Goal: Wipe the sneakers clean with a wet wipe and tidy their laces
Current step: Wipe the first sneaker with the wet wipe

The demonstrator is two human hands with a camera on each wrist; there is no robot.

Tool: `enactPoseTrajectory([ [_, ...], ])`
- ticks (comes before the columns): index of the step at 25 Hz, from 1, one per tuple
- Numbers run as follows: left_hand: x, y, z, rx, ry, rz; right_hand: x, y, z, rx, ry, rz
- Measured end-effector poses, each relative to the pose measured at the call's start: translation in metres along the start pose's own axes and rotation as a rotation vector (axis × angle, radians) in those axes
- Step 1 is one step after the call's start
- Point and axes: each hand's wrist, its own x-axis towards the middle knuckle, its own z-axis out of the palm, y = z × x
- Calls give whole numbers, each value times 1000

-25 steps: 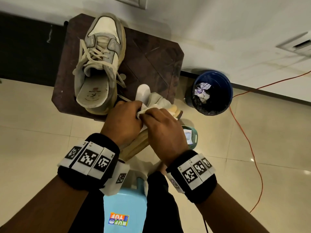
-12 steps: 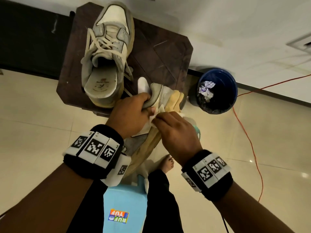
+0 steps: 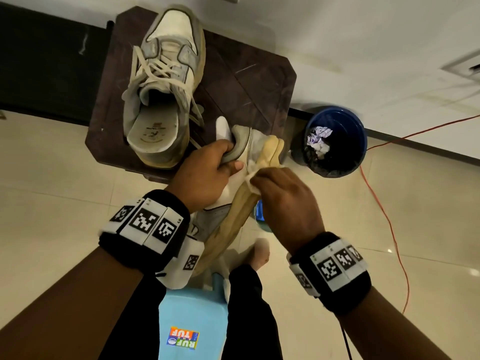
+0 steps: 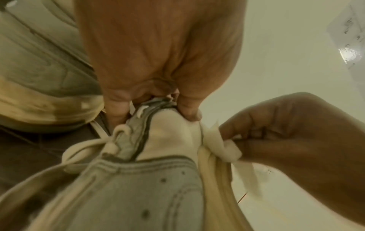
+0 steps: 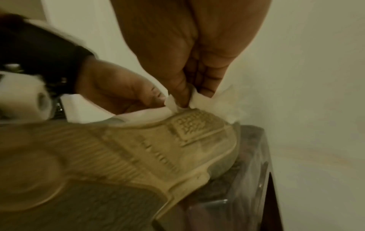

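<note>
Wiping the held sneaker's sole edge

Left hand (image 3: 205,172) fingers clamp the sneaker (image 3: 228,216) collar; right hand (image 3: 285,203) fingers pinch the wet wipe (image 3: 250,175) against it.

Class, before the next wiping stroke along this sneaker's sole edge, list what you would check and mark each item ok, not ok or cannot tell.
1. Left hand grips the held sneaker at its collar: ok.
2. Right hand pinches the wet wipe: ok.
3. Wipe touches the sole edge: ok.
4. Wipe still clean enough: cannot tell.
5. Other sneaker rests on the brown stool, laces loose: not ok.
6. Blue bin close by: ok.
</note>
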Motion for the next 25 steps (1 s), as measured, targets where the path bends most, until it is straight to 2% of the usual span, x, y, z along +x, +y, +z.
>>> enactPoseTrajectory([
  [2,8,5,1,-42,10,29,-3,0,2,-15,-34,-41],
  [6,26,23,-8,-148,-2,94,35,21,-14,-45,167,73],
  [8,36,28,-12,-135,-16,109,44,21,-15,-55,201,123],
  [14,41,15,-14,-205,72,41,13,1,-2,52,-1,7],
  [18,32,11,-19,-295,-22,59,33,18,-5,-6,41,9],
  [22,28,8,-21,-277,-76,78,66,37,-14,-113,126,162],
  [25,26,8,-22,-324,-27,75,58,28,-13,-84,1,94],
])
